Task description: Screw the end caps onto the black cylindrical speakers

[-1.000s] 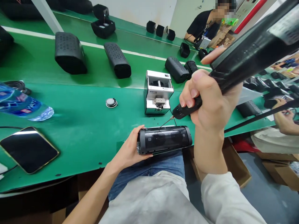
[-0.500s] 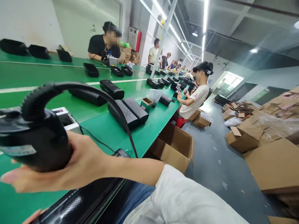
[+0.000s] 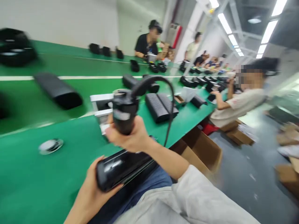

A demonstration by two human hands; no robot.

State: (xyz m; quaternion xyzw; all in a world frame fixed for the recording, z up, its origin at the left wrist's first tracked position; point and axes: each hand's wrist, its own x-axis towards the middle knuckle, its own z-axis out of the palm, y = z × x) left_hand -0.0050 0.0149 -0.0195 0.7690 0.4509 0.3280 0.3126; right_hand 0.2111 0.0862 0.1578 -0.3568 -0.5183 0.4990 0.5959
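My right hand [image 3: 134, 137] is wrapped round a black cylindrical corded power tool [image 3: 125, 110], holding it upright. A thick cable [image 3: 171, 93] loops from its top down to the right; its lower end is hidden behind my hand. Below it, a long glossy black casing [image 3: 123, 168] lies tilted at the table's near edge. My left hand [image 3: 90, 186] grips the near left end of this casing, thumb and fingers on opposite sides. A white box-like device [image 3: 102, 104] stands right behind the tool.
A small round dish [image 3: 50, 146] lies on the green table [image 3: 30, 168] at left. Several black casings [image 3: 161, 107] stand further back. An open cardboard box [image 3: 203, 146] sits on the floor beside the table. A co-worker [image 3: 243, 102] sits at right, another person [image 3: 149, 42] across the table.
My view has swung left and down. The tool now appears further from the camera, above the casing. My left hand has come fully into view, gripping the casing's end.
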